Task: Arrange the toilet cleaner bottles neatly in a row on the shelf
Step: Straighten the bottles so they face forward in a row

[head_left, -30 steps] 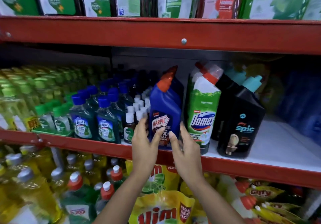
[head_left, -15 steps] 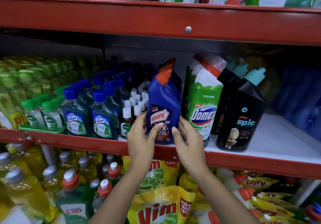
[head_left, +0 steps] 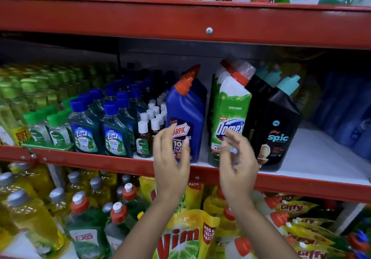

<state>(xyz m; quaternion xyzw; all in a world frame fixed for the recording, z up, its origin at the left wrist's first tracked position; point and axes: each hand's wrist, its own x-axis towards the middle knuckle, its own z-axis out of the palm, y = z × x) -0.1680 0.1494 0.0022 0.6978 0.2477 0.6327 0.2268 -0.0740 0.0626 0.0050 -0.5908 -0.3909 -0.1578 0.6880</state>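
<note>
Harpic bottle (head_left: pixel 185 116), blue with orange angled cap, stands upright at the front edge of the red shelf (head_left: pixel 100 161); it's the landmark here. Far left of it: yellow-green bottles (head_left: pixel 12 102), blurred, then small green-capped bottles (head_left: pixel 54 130) in a green tray. Closer left: Lizol bottles (head_left: pixel 86 130), blue caps, dark green liquid visible inside, lined several deep. Just left, nearly touching: small Dettol bottles (head_left: pixel 143 138), white caps, brown liquid. Left hand (head_left: pixel 170 164) is in front of its lower label, fingers spread, open, gripping nothing; can't tell if fingertips touch the bottle. Right hand (head_left: pixel 239 166) is right of it, in front of the green-and-white Domex bottle (head_left: pixel 230 114), fingers loosely curled, open, empty. Small gap between Harpic and Domex. Domex has a red cap under a clear cover, more of the same behind. Further right: black Spic bottle (head_left: pixel 278 130), teal cap, leaning slightly toward Domex, others behind it. Beyond that: bare white shelf board, then blurred blue packs (head_left: pixel 349 114). Below it: Vim pouches (head_left: pixel 186 236).
</note>
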